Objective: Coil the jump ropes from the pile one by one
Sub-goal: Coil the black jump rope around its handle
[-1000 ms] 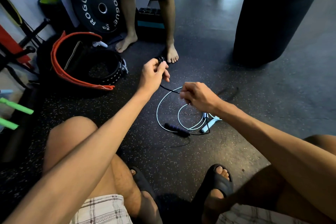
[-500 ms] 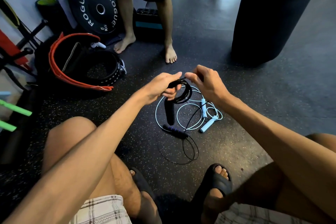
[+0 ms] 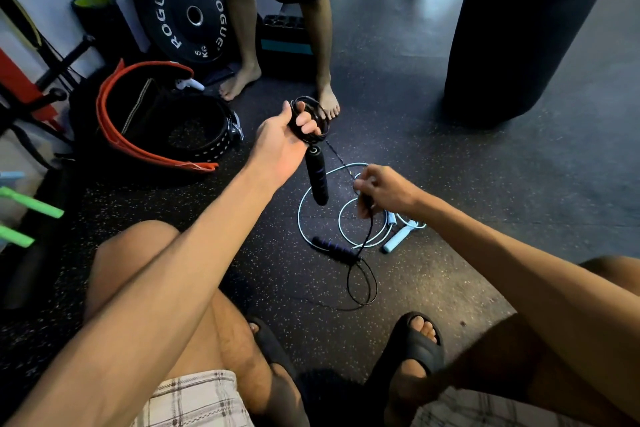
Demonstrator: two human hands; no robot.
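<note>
My left hand (image 3: pixel 281 135) grips several black coils of a black jump rope (image 3: pixel 309 120), held up over the floor; one black-and-purple handle (image 3: pixel 318 177) dangles below it. My right hand (image 3: pixel 384 189) pinches the same black cord lower down, the cord stretched between both hands. From there the cord drops to the second black-and-purple handle (image 3: pixel 334 248) lying on the floor, with a loose loop (image 3: pixel 362 282) beside it. A white jump rope (image 3: pixel 327 215) with pale blue handles (image 3: pixel 398 238) lies in loose rings on the floor under my hands.
Another person's bare feet (image 3: pixel 327 101) stand just beyond the ropes. An orange and black lifting belt (image 3: pixel 145 128) and a Rogue weight plate (image 3: pixel 188 15) sit at left, a black punching bag (image 3: pixel 519 28) at right. My sandalled feet (image 3: pixel 414 347) rest near the loose loop.
My left hand rose and moved away with the coils. My right hand slid down and back along the cord, drawing out a fresh length; the hands were close together before.
</note>
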